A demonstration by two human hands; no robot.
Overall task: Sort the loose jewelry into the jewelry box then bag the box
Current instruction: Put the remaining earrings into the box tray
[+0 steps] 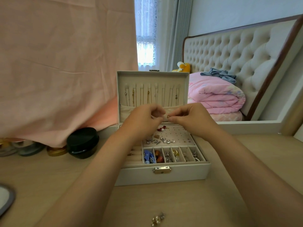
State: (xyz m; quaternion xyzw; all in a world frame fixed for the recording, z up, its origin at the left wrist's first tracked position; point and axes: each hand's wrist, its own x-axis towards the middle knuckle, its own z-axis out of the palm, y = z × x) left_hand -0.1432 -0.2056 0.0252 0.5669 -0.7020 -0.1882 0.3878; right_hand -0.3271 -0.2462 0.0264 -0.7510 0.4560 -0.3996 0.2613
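A white jewelry box (164,175) stands open on the wooden table, its lid upright with several thin necklaces (148,95) hanging inside. Its tray holds earrings (161,140) on a perforated panel and small compartments (173,155) filled with colourful pieces. Above the tray, my left hand (144,122) and my right hand (190,118) meet, and together they pinch a tiny gold earring (168,117) between their fingertips. A small cluster of loose earrings (157,218) lies on the table near the front edge, between my forearms.
A black round jar (82,142) and a gold lid (56,151) stand left of the box, below a pink cloth (65,63). A grey-rimmed round object (6,200) is at the far left edge. A mirror behind reflects a bed with a pink quilt (216,95).
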